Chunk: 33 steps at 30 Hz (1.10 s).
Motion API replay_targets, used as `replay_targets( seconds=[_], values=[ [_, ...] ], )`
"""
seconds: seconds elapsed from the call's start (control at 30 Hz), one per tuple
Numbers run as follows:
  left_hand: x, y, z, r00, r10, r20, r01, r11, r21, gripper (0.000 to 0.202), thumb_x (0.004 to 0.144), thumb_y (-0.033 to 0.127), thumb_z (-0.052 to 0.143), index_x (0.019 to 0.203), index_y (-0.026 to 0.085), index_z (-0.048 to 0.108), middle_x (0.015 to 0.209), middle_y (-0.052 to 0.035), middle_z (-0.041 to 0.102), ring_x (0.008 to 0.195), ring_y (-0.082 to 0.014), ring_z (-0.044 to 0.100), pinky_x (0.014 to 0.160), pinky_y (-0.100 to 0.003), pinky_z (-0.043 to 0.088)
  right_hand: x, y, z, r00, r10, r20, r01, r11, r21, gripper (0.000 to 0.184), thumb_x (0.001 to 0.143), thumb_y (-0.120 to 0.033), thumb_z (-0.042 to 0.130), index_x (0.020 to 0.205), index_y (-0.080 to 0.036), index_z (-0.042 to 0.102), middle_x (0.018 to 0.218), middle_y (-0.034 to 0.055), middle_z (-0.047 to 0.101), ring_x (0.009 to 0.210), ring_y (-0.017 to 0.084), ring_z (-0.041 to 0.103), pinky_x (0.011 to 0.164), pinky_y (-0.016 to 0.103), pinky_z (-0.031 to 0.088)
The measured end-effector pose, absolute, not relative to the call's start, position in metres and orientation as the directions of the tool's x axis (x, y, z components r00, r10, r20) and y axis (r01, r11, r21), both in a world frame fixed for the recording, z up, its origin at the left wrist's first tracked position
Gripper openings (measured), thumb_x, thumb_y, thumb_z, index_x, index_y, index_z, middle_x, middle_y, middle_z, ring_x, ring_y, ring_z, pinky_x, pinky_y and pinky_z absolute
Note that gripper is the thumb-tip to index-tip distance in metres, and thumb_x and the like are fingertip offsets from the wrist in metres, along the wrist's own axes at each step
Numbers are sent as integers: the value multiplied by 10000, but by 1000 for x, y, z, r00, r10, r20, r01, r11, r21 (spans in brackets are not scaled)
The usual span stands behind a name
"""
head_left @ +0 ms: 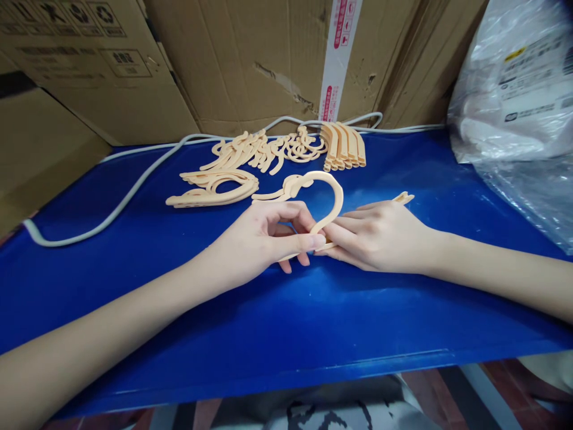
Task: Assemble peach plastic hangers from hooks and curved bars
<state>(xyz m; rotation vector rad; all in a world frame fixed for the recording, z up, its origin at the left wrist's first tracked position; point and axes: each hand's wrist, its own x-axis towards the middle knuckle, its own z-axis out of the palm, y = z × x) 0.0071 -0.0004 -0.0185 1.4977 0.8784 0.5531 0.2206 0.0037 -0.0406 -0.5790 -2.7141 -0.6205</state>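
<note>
A beige plastic folding hanger with a curved hook (335, 191) is between my two hands over the blue table. My left hand (264, 236) pinches the lower end of the hook between thumb and fingers. Closed around the hanger's other part, my right hand (380, 236) lies to the right, its fingertips close to my left thumb. A beige arm end (403, 197) sticks out beyond the right knuckles. The middle of the hanger is mostly hidden by my fingers. Just behind my left hand lie more beige hanger pieces (268, 196).
Folded hangers (215, 194) lie at left. Behind them are piles of loose arms (235, 149), hooks (307, 146) and stacked curved pieces (344, 146). A white cable (134, 185) crosses the blue table (268, 334). Cardboard boxes (259, 54) stand behind; a plastic bag (505, 119) sits right.
</note>
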Motion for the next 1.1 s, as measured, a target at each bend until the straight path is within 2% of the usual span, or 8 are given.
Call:
replay_targets(
  seconds=[0.4,0.73,1.1],
  values=[
    [8,-3,-19,573,814,-96,221,-41,974,159,814,264,692,733,144,627,661,38,621,560,-66,601,463,-124,485,220,5,-40,-865,370,340,464,847,258,414,1035,-373,274,803,-158,542,631,3,629,485,109,528,499,269,288],
    [7,-6,-23,594,801,-80,278,-111,954,228,856,362,656,795,165,557,635,43,600,531,-63,566,461,-140,455,220,5,-38,-850,404,338,484,852,199,384,1024,-383,325,805,-159,548,646,10,643,513,119,571,504,260,283],
    [7,-3,-26,617,783,-83,283,-122,951,243,849,397,658,847,180,549,668,32,586,601,-95,591,477,-165,467,221,5,-40,-849,417,325,493,846,204,414,1030,-387,288,836,-154,570,680,17,664,513,126,575,505,269,277]
  ],
)
